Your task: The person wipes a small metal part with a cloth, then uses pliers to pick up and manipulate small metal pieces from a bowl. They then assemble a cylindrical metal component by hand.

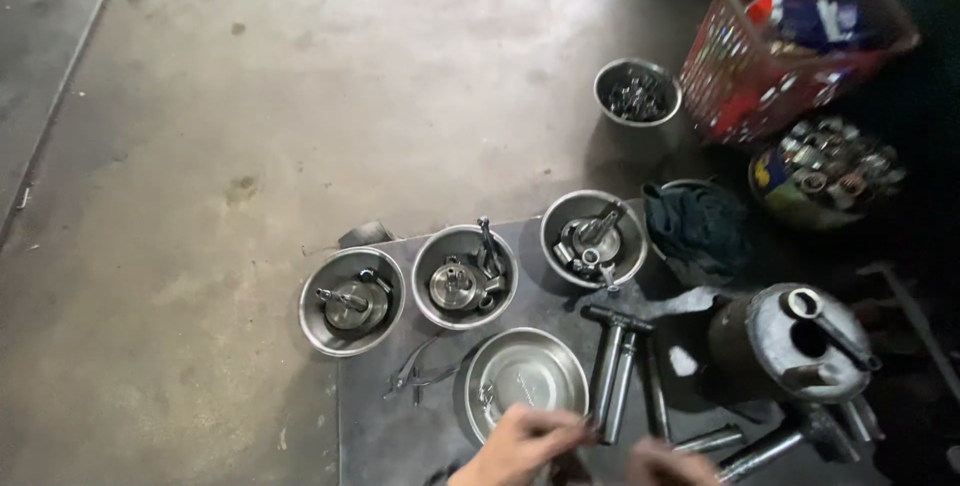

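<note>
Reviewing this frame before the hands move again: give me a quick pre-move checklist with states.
1. Left hand in view at the bottom edge, over the rim of the shallow round steel bowl: ok.
2. Right hand in view: partly cut off by the frame; what it holds: cannot tell.
3. Left fingers' grip: blurred, cannot tell.
4. Long grey metal T-handle tools lie beside the shallow bowl, between the hands: ok.
5. Three round steel bowls holding metal parts sit upright on the dark metal sheet: ok.
6. Thin metal pliers lie flat left of the shallow bowl, apart from the hands: ok.
</note>
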